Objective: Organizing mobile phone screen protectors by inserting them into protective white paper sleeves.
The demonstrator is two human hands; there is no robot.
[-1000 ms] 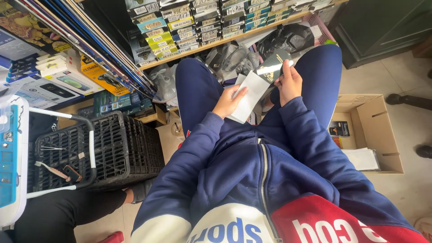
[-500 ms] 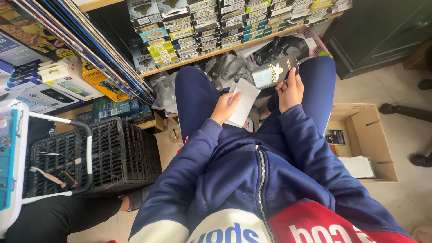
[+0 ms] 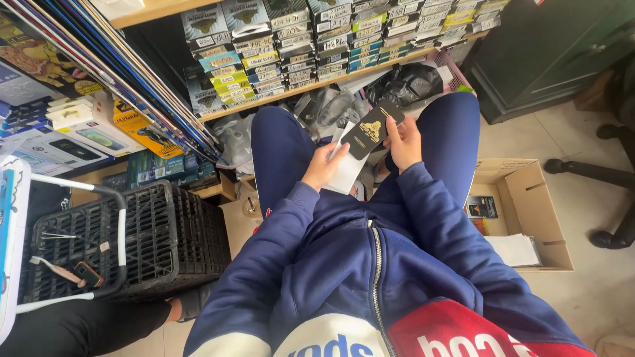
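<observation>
I see right hand (image 3: pixel 405 142) fingers clamped on flat black packet (image 3: pixel 368 130), gold emblem on face. Left hand (image 3: pixel 323 166) fingers clamped on white sleeve (image 3: pixel 345 173) beneath, overlapping.

Both forearms extend forward over the knees, elbows bent, sleeves to the wrists. Left hand (image 3: pixel 324 165) and right hand (image 3: pixel 403 142) are raised close together, fingers curled in a grip.

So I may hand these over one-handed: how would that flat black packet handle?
The flat black packet looks stiff: it stays straight, pinched at one end by the right hand. Probably light, being so thin. Its glossy face could slip against the white sleeve in the left hand.
</observation>
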